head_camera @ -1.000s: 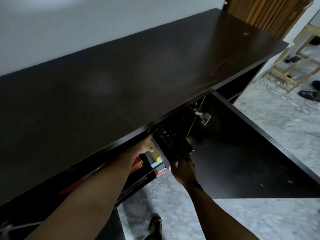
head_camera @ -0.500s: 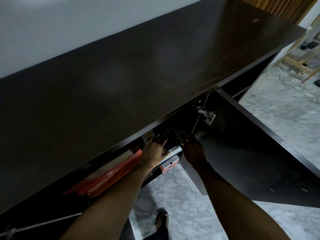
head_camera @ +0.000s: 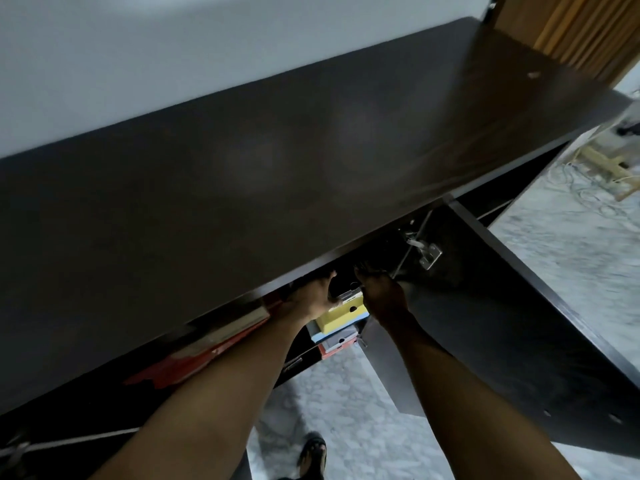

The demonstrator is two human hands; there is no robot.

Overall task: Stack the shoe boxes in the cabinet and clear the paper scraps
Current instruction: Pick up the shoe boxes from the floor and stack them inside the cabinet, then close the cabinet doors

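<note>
Both hands (head_camera: 313, 296) press black box (head_camera: 341, 284) atop cabinet's (head_camera: 277, 168) stack (head_camera: 341, 323)

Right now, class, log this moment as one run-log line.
left hand: on black shoe box | right hand: same box | box: under cabinet top, above yellow box | door: open
</note>
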